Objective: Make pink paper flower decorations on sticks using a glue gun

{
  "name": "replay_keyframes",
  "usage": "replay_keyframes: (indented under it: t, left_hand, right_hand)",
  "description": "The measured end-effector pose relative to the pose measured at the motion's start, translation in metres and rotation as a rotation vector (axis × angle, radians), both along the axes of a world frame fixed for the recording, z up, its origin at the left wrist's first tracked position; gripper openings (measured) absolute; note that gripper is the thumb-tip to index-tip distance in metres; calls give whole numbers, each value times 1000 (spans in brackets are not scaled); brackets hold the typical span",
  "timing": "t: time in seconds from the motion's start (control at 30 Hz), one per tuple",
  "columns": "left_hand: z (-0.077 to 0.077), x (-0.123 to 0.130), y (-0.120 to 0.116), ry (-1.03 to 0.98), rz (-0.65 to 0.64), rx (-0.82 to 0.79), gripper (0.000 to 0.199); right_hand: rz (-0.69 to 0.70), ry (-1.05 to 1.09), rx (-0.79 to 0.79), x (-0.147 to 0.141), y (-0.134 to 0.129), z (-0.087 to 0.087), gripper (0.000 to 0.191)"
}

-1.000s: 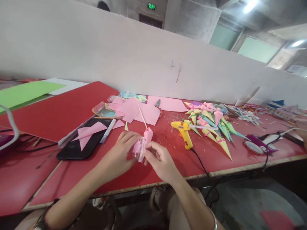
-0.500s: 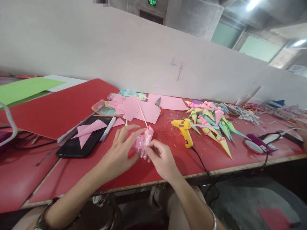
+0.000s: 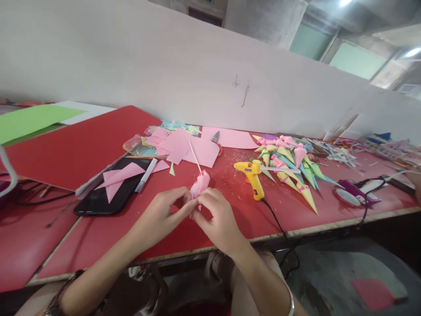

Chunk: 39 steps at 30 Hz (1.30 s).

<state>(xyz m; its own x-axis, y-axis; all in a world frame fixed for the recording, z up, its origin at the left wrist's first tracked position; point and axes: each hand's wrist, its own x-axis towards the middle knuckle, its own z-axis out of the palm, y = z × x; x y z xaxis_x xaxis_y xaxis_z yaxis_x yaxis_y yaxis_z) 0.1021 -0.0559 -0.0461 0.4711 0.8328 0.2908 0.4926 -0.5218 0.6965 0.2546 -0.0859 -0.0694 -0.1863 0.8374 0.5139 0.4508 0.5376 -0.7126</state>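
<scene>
Since the earlier frame, the left hand [image 3: 164,211] has been drawn in from its spread pose. In the head view, the pink bundle [image 3: 200,183] is pinched low by its nearly closed fingers and the right hand's [image 3: 221,219], above the red table [image 3: 177,244], left of the glue gun [image 3: 255,179].

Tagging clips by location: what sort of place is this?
Likely a small craft workshop: a yellow glue gun, a pile of paper cones and scissors on a red worktable.
</scene>
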Motion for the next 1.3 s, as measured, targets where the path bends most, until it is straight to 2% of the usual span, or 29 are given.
replay_keyframes:
  t: [0.17,0.57,0.9,1.3]
  left_hand:
    - [1,1,-1,-2,-81,-81,25]
    - [0,-1,1,-50,-77,-36,30]
    - [3,-3,-2,-144,-130,-188,31]
    - [2,-2,-1,-250,-183,-262,30]
  right_hand:
    - [14,164,-38,0,2,4,9]
    - [136,432,-184,1,3,2,10]
    - [130,432,-189,1,1,7,10]
    - [153,459,-191,2,2,6,9]
